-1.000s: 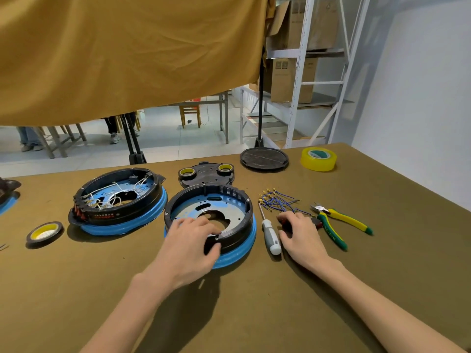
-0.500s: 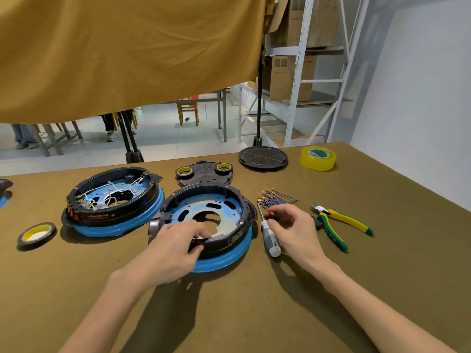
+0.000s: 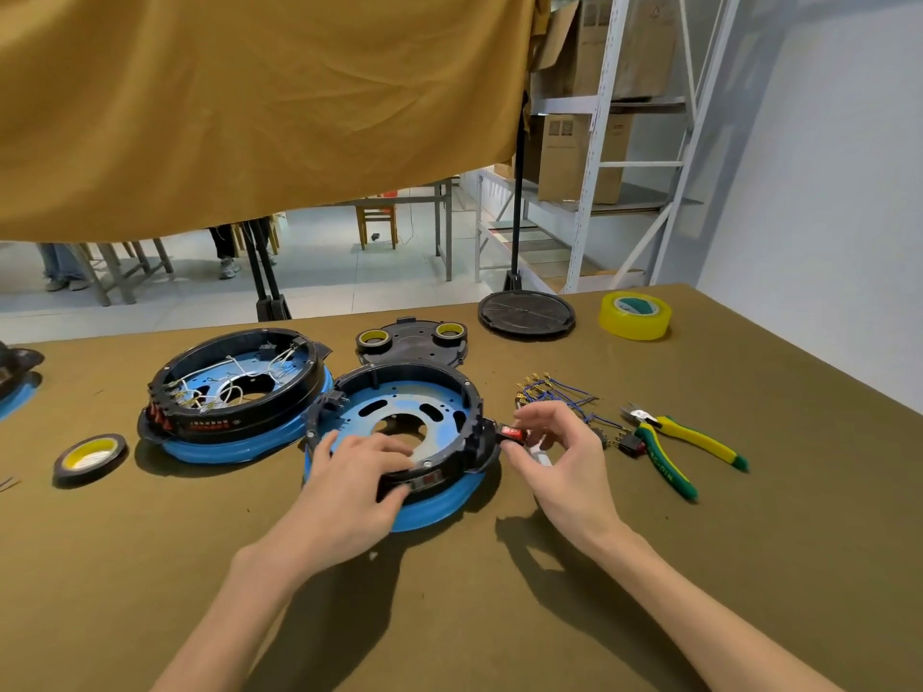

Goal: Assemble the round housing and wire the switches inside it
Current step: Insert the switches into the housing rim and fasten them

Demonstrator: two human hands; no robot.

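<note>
Olive cloth is covering the worktop (image 3: 649,566), with a mustard curtain hanging behind it and metal shelving standing off to the far side; going from left to right, a black tape roll (image 3: 90,453) is lying well to the left of the left grip, then a finished housing (image 3: 239,394) with white wires and red switches fitted is sitting just beyond and left of it; the left hand (image 3: 357,496) is resting on the near rim of the round housing (image 3: 399,437), fingers curled over the black ring and steadying it against the worktop; the right hand (image 3: 564,457) is pinching a red rocker switch (image 3: 513,433) between thumb and fingertips, so this grip is narrow and holding the switch, which is touching the outer right wall of the housing, just beside the left grip's far side.

To seat it well, I judge the switch needs lining up square with its cut-out and pushing straight inward while the left grip is bracing the ring against sliding; whether its terminals are facing correctly I cannot tell.

Beyond the right grip a bundle of blue wires (image 3: 554,394) is lying near; a spare switch (image 3: 630,446) is lying just right of it; yellow-and-green pliers (image 3: 674,449) are lying further right.
</note>
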